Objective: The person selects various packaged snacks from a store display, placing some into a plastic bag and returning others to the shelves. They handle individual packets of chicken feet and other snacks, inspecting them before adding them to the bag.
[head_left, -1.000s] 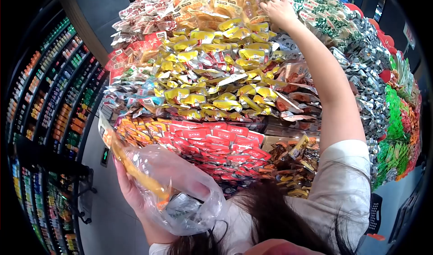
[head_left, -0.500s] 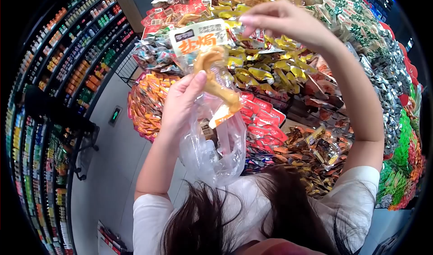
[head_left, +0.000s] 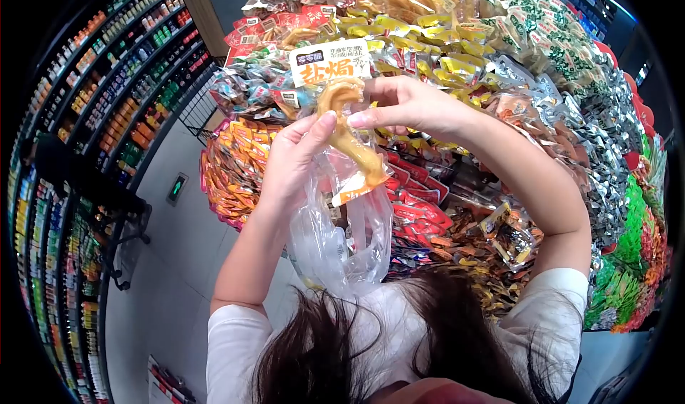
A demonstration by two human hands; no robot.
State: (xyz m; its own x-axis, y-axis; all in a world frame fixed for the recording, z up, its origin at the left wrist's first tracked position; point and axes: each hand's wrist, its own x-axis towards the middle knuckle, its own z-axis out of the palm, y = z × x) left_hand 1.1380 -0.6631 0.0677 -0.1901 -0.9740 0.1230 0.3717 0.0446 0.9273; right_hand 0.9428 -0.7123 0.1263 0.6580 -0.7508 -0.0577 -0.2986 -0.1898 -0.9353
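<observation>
My left hand (head_left: 294, 150) pinches the left side of a clear snack packet with a yellowish-brown meat drumstick inside (head_left: 364, 159). A white label with orange lettering tops the packet, held upright in front of me. My right hand (head_left: 410, 105) is at its right edge, thumb and fingers closed on the packet; the fingertips are partly hidden. Below my left hand hangs a clear plastic bag (head_left: 321, 236), with some things inside that I cannot make out.
A large heaped display surrounds the hands: yellow packets (head_left: 457, 68), orange packets (head_left: 239, 165), red packets (head_left: 417, 215) and silver packets (head_left: 606, 204). Shelves of bottles (head_left: 128, 111) line the left. A dark-clothed person (head_left: 78, 175) stands there by a cart. A wire rack (head_left: 200, 108) adjoins the display.
My right hand has come down and left from above the display onto the packet's right edge. The packet has shifted slightly right and down in my left hand.
</observation>
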